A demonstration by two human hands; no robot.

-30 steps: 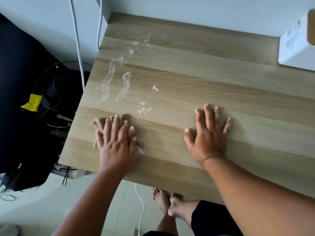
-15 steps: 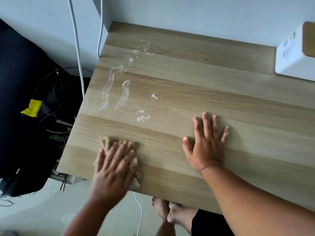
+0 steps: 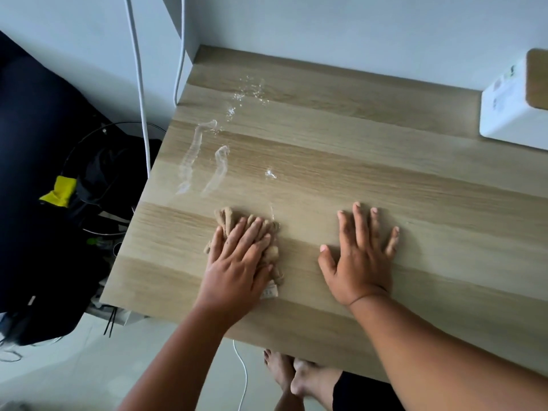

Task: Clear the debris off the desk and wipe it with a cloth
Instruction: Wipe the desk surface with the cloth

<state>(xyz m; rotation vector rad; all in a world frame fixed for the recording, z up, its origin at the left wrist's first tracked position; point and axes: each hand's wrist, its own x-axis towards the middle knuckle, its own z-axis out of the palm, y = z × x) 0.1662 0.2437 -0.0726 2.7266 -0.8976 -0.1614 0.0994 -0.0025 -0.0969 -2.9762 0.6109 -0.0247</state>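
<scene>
We're mid-wipe. Our left hand [image 3: 237,262] presses flat on the tan cloth [image 3: 267,232], fingers straight and close together, palm down; cloth is bunched under it, near the desk's [image 3: 385,161] front-left corner, small tag poking out at the near side. Right hand [image 3: 360,256] lies flat on bare wood just beside, fingers spread wide, holding nothing; we read it as bracing.

Key relation: the wet streaks [image 3: 204,164] sit straight beyond the left fingertips, toward the back-left corner, long axis running front-to-back along the left edge. Droplets [image 3: 247,94] lie further back again. Left hand is clearly nearer. Next stroke probably pushes the cloth away from us, along the streaks.

A white box [image 3: 510,114] sits at the back right, well apart.
</scene>
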